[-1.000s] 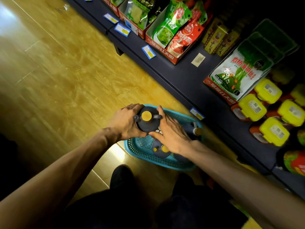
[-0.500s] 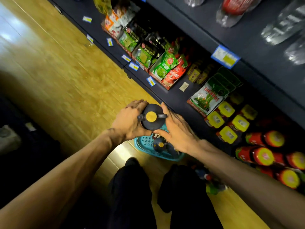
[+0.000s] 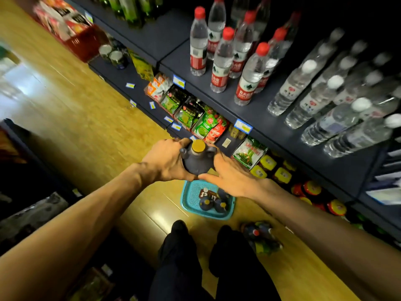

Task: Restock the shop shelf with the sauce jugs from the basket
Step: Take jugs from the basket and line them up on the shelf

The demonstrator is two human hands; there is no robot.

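- In the middle of the frame, a dark grey sauce jug (image 3: 196, 162) with a yellow cap and two small ear handles at the neck is held upright in the air, well above the floor.
- The left hand (image 3: 166, 158) wraps the jug's left side, fingers curled round its body and reaching up toward the neck.
- The right hand (image 3: 231, 174) presses against the jug's right side; its fingers curve over the shoulder, and its thumb lies along the lower edge near the left hand's thumb.
- Directly below the held jug, lower centre of the frame, a turquoise perforated basket (image 3: 191, 196) sits on the yellow wooden floor (image 3: 86, 118).
- Inside the basket are more dark jugs (image 3: 213, 203) packed close together, yellow caps showing on two of them; I cannot tell exactly how many there are.
- Right of the basket, low in the frame, a dark bottle cluster (image 3: 261, 236) rests on the floor beside the person's dark shoes (image 3: 180, 230).
- The dark blue shelf unit (image 3: 271, 118) runs diagonally from upper left to right edge.
- On its upper tier, red-capped water bottles (image 3: 219, 61) stand at upper centre, white-capped clear bottles (image 3: 325, 94) at upper right.
- On the lower tier, just behind the hands, boxes of green and red snack packets (image 3: 204, 124) sit in a row, with yellow-lidded jars (image 3: 268, 164) to their right.
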